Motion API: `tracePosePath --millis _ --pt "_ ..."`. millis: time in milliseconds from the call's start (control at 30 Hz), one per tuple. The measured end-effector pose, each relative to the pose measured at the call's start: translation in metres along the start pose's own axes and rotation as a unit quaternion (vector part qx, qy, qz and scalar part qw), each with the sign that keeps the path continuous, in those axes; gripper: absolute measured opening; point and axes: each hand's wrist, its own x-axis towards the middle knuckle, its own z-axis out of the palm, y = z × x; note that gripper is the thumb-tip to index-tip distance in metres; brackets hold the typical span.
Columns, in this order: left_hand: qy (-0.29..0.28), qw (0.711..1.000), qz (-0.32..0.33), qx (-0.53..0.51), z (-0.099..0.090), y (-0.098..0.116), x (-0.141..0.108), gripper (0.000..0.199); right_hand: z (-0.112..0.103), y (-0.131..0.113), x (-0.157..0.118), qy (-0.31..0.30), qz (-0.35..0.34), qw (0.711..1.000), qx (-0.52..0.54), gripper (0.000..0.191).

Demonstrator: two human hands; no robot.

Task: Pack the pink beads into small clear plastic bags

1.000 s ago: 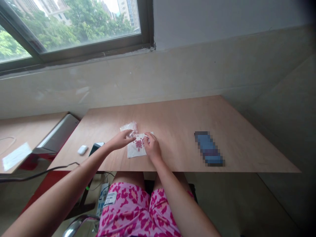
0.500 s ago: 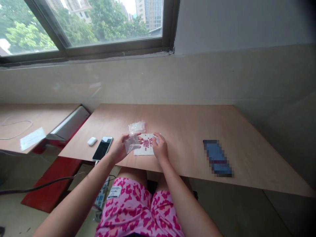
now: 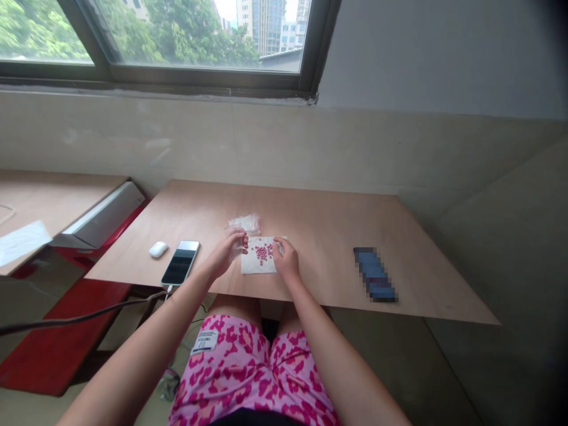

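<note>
My left hand (image 3: 223, 254) has its fingers curled round a clear plastic bag (image 3: 236, 251), just left of a white sheet (image 3: 254, 268). Several small pink-red beads (image 3: 262, 253) lie loose on that sheet, mostly clustered at its middle. At the sheet's right edge is my right hand (image 3: 288, 261), its fingers bent in toward the thumb beside the beads. Whatever it may hold is too small or hidden to make out. Behind the sheet rests a small stack of clear plastic bags (image 3: 249, 223).
On the wooden table (image 3: 319, 236), a phone (image 3: 181, 263) with a cable plugged in lies to the left beside a white earbud case (image 3: 158, 249). A blurred-out dark blue object (image 3: 376, 275) lies to the right. A red bench (image 3: 57, 337) stands below at left.
My left hand has turned and its fingers have closed more around the plastic bag. The right hand stays near the beads. The camera view has shifted slightly.
</note>
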Motion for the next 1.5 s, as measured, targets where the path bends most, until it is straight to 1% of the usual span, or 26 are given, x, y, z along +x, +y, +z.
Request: tracePosePath --millis 100,200,267,333,400,433,467,533,600,667,767,867,967,1033,1100,1167,1233,1300,1333,1367,1433,1467,1500 --pt "-0.010 0.997 0.039 0.061 0.001 -0.003 -0.003 0.017 0.000 -0.002 0.001 0.001 -0.004 1.000 -0.009 0.025" --pt "-0.027 0.980 0.081 0.180 -0.006 -0.004 -0.003 0.016 0.000 -0.004 0.001 -0.007 -0.013 1.000 -0.017 0.024" --pt "-0.033 0.952 0.114 0.281 -0.013 -0.004 0.001 0.014 0.001 -0.005 0.001 -0.009 -0.015 1.000 -0.019 0.024" --pt "-0.037 0.911 0.153 0.381 -0.020 -0.003 0.010 0.016 0.001 -0.005 0.001 -0.009 -0.014 1.000 -0.020 0.024" --pt "-0.051 0.874 0.178 0.450 -0.023 -0.003 0.021 0.014 0.001 -0.005 0.000 -0.011 -0.010 1.000 -0.022 0.023" --pt "-0.060 0.865 0.182 0.464 -0.023 -0.003 0.027 0.011 0.001 -0.005 0.000 -0.013 -0.008 1.000 -0.022 0.023" --pt "-0.069 0.863 0.182 0.467 -0.022 -0.003 0.032 0.006 0.001 -0.006 0.000 -0.015 -0.007 1.000 -0.022 0.023" --pt "-0.078 0.875 0.183 0.441 -0.015 -0.006 0.042 0.001 0.001 -0.007 0.000 -0.018 -0.009 1.000 -0.022 0.023" --pt "-0.072 0.897 0.193 0.392 -0.006 -0.012 0.049 0.006 0.000 -0.009 0.000 -0.020 -0.016 0.999 -0.021 0.024" --pt "-0.059 0.910 0.205 0.357 0.002 -0.021 0.053 0.010 -0.002 -0.010 0.000 -0.018 -0.023 0.999 -0.020 0.023" --pt "-0.052 0.911 0.212 0.350 0.010 -0.036 0.056 0.016 -0.002 -0.010 0.001 -0.017 -0.026 0.999 -0.016 0.023" --pt "-0.056 0.910 0.209 0.355 0.013 -0.046 0.057 0.023 -0.002 -0.010 0.001 -0.018 -0.020 1.000 -0.016 0.022" --pt "-0.055 0.910 0.200 0.358 0.013 -0.045 0.059 0.025 -0.002 -0.009 0.001 -0.016 -0.014 1.000 -0.012 0.022" --pt "-0.050 0.911 0.194 0.360 0.012 -0.038 0.060 0.019 -0.002 -0.008 0.000 -0.014 -0.014 1.000 -0.008 0.022" --pt "-0.046 0.909 0.189 0.368 0.009 -0.026 0.061 0.017 -0.002 -0.007 0.000 -0.012 -0.013 1.000 -0.004 0.022" --pt "-0.055 0.909 0.161 0.381 0.006 -0.011 0.061 0.019 -0.002 -0.006 0.000 -0.011 -0.008 1.000 0.000 0.021" --pt "-0.076 0.909 0.108 0.395 0.003 0.004 0.057 0.017 -0.003 -0.005 0.001 -0.008 -0.002 1.000 0.001 0.021" --pt "-0.100 0.913 0.059 0.390 0.002 0.015 0.047 0.008 -0.004 -0.004 0.001 -0.003 0.005 1.000 0.003 0.022" --pt "-0.110 0.921 0.037 0.371 0.003 0.019 0.039 0.003 -0.004 -0.003 0.001 -0.001 0.008 1.000 0.005 0.022" --pt "-0.121 0.935 0.007 0.334 0.005 0.021 0.030 0.011 -0.004 -0.002 0.001 0.001 0.012 1.000 0.006 0.022" --pt "-0.118 0.970 -0.050 0.204 0.010 0.021 0.008 0.030 -0.003 0.000 0.000 0.001 0.015 1.000 0.008 0.022" --pt "-0.115 0.982 -0.077 0.131 0.014 0.019 -0.003 0.036 -0.003 0.000 0.000 0.001 0.018 1.000 0.008 0.022" --pt "-0.115 0.986 -0.095 0.068 0.017 0.016 -0.014 0.040 -0.003 0.001 0.000 0.002 0.022 1.000 0.007 0.023"
